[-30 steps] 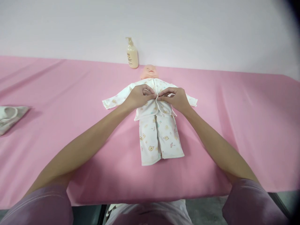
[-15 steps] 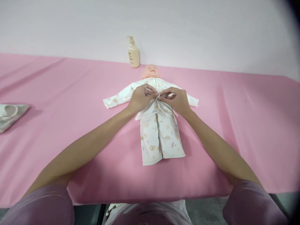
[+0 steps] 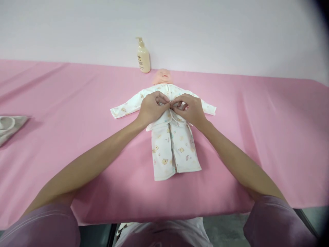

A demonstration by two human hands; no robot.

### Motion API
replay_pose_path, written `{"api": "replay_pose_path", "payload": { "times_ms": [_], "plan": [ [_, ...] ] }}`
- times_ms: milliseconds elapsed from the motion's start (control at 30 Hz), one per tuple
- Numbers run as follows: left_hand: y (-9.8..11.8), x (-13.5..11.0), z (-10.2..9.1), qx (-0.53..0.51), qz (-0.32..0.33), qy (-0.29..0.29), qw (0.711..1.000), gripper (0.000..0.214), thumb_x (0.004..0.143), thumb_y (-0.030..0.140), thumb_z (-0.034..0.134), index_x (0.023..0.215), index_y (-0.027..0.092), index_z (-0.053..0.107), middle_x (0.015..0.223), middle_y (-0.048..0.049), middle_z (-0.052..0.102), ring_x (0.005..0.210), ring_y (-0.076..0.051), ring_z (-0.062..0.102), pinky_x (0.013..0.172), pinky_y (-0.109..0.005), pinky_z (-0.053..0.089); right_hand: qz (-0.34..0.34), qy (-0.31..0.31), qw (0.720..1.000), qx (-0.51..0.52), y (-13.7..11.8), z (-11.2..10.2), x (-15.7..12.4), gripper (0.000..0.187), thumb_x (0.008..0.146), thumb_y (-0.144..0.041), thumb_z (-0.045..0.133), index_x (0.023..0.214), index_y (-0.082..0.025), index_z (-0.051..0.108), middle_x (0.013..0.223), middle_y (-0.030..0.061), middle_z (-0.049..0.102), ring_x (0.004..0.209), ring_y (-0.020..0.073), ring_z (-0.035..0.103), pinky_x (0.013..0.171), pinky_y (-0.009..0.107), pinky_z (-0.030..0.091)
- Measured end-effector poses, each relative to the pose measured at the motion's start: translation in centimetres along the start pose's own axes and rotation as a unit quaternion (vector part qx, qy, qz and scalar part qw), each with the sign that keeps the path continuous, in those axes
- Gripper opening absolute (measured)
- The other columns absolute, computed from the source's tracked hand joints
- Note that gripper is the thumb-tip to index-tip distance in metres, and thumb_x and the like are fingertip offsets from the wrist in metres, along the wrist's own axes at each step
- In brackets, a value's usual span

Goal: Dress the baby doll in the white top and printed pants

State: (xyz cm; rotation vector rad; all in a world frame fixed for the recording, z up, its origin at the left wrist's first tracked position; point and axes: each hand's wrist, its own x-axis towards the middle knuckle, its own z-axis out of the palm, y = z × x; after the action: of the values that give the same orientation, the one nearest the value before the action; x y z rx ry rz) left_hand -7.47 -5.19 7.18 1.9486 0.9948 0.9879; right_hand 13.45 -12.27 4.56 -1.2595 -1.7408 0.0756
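Observation:
A baby doll (image 3: 162, 76) lies on its back on the pink table (image 3: 257, 130), head toward the wall. It wears a white printed top (image 3: 125, 106) and matching trousers (image 3: 174, 151). My left hand (image 3: 151, 108) and my right hand (image 3: 189, 109) meet over the doll's chest. Each pinches one front edge of the top, with the fingertips touching at the middle seam. The exact spot they grip is hidden by the fingers.
A cream pump bottle (image 3: 143, 56) stands against the white wall behind the doll's head. A folded pale cloth (image 3: 9, 125) lies at the table's far left edge. The table's near edge runs just in front of my purple sleeves.
Both hands stay pinched at the top's front; the fingers have drawn slightly closer together. The view has shifted a little.

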Motion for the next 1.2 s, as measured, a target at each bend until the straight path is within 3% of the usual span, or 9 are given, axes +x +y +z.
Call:
{"api": "replay_pose_path", "payload": {
  "times_ms": [100, 200, 333, 433, 600, 800, 933, 1200],
  "plan": [
    [-0.2, 0.1, 0.0, 0.003, 0.002, 0.008, 1.000, 0.026, 0.084, 0.033, 0.095, 0.095, 0.023, 0.074, 0.087, -0.0022, 0.084, 0.072, -0.017, 0.067, 0.071, -0.029, 0.051, -0.003, 0.005, 1.000, 0.024, 0.5, 0.2, -0.2, 0.009, 0.100, -0.030, 0.087, 0.107, -0.027, 0.091, 0.112, 0.0064, 0.087, 0.091, 0.0228, 0.078, 0.076, 0.036, 0.066],
    [-0.1, 0.0, 0.0, -0.013, -0.009, 0.007, 1.000, 0.032, 0.082, 0.033, 0.096, 0.095, 0.024, 0.068, 0.085, -0.0010, 0.083, 0.069, -0.016, 0.063, 0.068, -0.028, 0.049, 0.014, 0.012, 0.999, 0.043, 1.0, 0.5, -0.5, 0.018, 0.103, -0.046, 0.089, 0.109, -0.029, 0.093, 0.113, 0.0067, 0.087, 0.090, 0.0224, 0.077, 0.075, 0.036, 0.066],
    [0.2, -0.1, 0.0, -0.071, -0.054, -0.014, 0.996, 0.045, 0.077, 0.034, 0.099, 0.096, 0.025, 0.060, 0.087, -0.0006, 0.082, 0.065, -0.014, 0.058, 0.061, -0.025, 0.043, 0.048, 0.034, 0.997, 0.055, 1.0, 1.1, -0.9, 0.028, 0.103, -0.059, 0.091, 0.108, -0.032, 0.093, 0.118, 0.0074, 0.088, 0.094, 0.0241, 0.078, 0.085, 0.041, 0.069],
    [0.4, 0.0, -0.1, -0.104, -0.087, -0.034, 0.990, 0.051, 0.075, 0.036, 0.100, 0.097, 0.026, 0.055, 0.089, 0.0002, 0.082, 0.058, -0.011, 0.052, 0.054, -0.024, 0.037, 0.053, 0.044, 0.996, 0.049, 1.0, 1.4, -1.0, 0.029, 0.102, -0.059, 0.092, 0.109, -0.031, 0.093, 0.117, 0.0082, 0.087, 0.098, 0.0258, 0.079, 0.091, 0.044, 0.070],
    [0.2, 0.3, -0.4, -0.105, -0.073, -0.045, 0.991, 0.045, 0.077, 0.034, 0.098, 0.094, 0.025, 0.057, 0.082, 0.0022, 0.077, 0.053, -0.009, 0.047, 0.051, -0.024, 0.033, 0.020, 0.051, 0.998, 0.016, 1.2, 1.6, -1.2, 0.021, 0.106, -0.052, 0.088, 0.110, -0.032, 0.092, 0.117, 0.0080, 0.087, 0.106, 0.0289, 0.081, 0.098, 0.047, 0.069],
    [0.2, 0.3, -0.8, -0.071, -0.045, -0.057, 0.995, 0.036, 0.080, 0.034, 0.098, 0.096, 0.024, 0.068, 0.084, -0.0007, 0.081, 0.057, -0.011, 0.053, 0.052, -0.025, 0.037, -0.030, 0.072, 0.997, 0.007, 1.3, 1.6, -1.4, 0.016, 0.108, -0.046, 0.085, 0.105, -0.031, 0.089, 0.114, 0.0083, 0.087, 0.106, 0.0297, 0.081, 0.100, 0.049, 0.068],
    [0.5, 0.2, -0.9, -0.054, -0.032, -0.063, 0.996, 0.037, 0.077, 0.032, 0.101, 0.099, 0.024, 0.072, 0.091, -0.0019, 0.085, 0.062, -0.012, 0.058, 0.054, -0.023, 0.039, -0.009, 0.053, 0.999, 0.006, 0.9, 1.4, -1.3, 0.013, 0.108, -0.043, 0.085, 0.106, -0.031, 0.088, 0.113, 0.0074, 0.086, 0.105, 0.0290, 0.080, 0.100, 0.049, 0.068],
    [0.7, 0.6, -0.8, -0.118, -0.089, -0.074, 0.986, 0.045, 0.072, 0.031, 0.105, 0.094, 0.025, 0.067, 0.085, 0.0002, 0.080, 0.051, -0.009, 0.045, 0.046, -0.025, 0.033, -0.016, 0.065, 0.998, 0.014, 1.5, 1.8, -1.4, 0.014, 0.107, -0.046, 0.087, 0.105, -0.032, 0.089, 0.114, 0.0071, 0.087, 0.103, 0.0294, 0.080, 0.097, 0.050, 0.069]
  ]
}}
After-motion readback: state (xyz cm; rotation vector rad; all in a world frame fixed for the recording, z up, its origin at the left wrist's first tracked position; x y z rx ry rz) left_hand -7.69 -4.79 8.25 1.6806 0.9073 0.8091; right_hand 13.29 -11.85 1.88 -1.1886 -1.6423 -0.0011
